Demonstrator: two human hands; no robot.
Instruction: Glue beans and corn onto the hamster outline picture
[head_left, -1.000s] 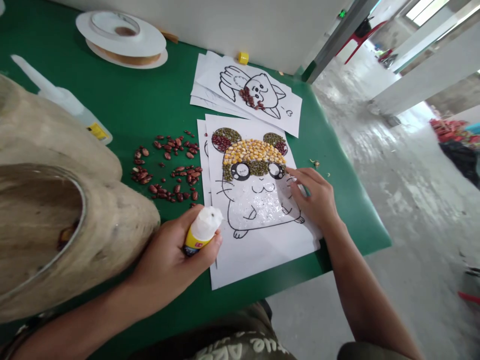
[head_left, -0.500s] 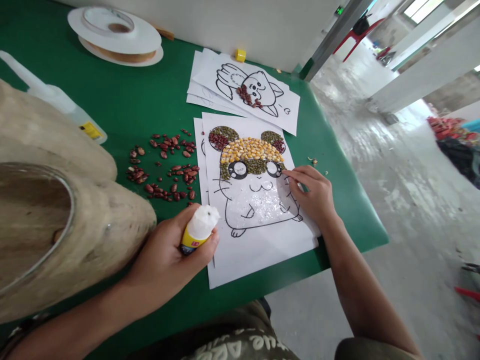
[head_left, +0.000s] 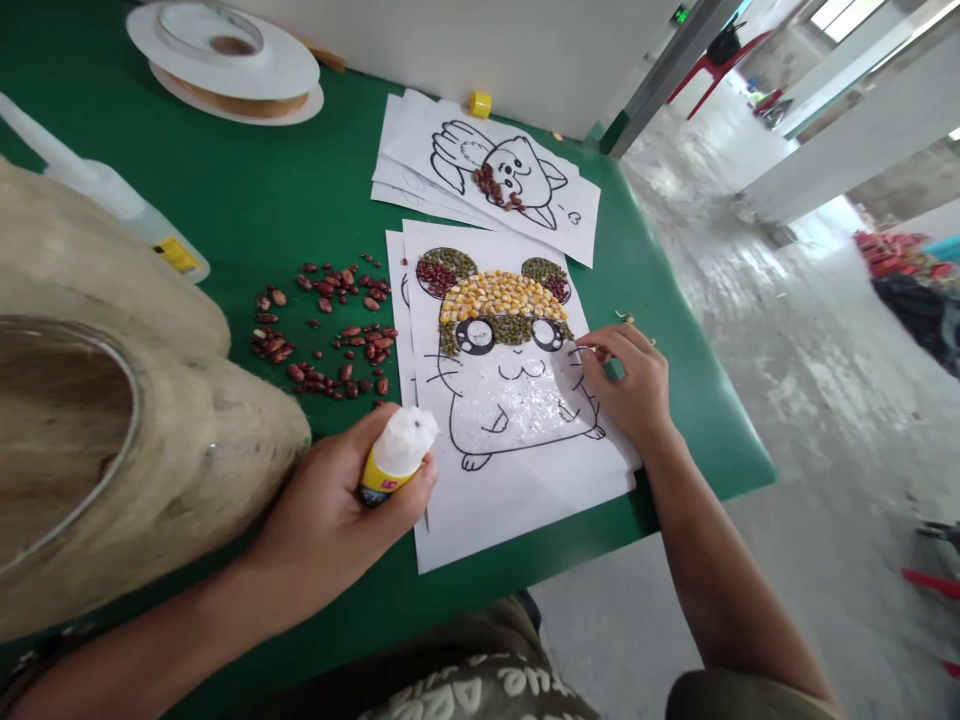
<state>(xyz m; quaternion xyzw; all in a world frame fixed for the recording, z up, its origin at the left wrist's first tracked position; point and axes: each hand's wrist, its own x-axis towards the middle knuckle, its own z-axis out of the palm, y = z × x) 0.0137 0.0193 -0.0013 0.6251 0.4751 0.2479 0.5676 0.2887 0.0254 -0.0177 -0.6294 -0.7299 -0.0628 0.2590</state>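
Note:
My left hand [head_left: 341, 490] is wrapped around a glue bottle [head_left: 397, 455] with a yellow label, its white tip pointing up. Beside it lies a paper with a hamster drawing [head_left: 480, 500]. Yellow corn kernels [head_left: 504, 296] cover the forehead, green beans [head_left: 514, 330] fill the band between the eyes, and red and green beans fill the ears. Wet, shiny glue [head_left: 517, 400] spreads over the face and belly. At the cheek, just right of the drawing's right eye, my right hand [head_left: 626, 375] has thumb and fingertips pinched together; what they hold is too small to make out.
Loose red speckled beans [head_left: 352, 345] lie left of the paper. Behind it are more sheets with a fox-like drawing [head_left: 517, 180] and a yellow cap [head_left: 480, 104]. A large tan container [head_left: 202, 440], a white squeeze bottle [head_left: 124, 200] and a ribbon spool [head_left: 225, 65] stand at the left.
My right hand has drawn slightly right, away from the drawing's right eye, its fingers still pinched. My left hand keeps the glue bottle in the same place. The view has shifted slightly.

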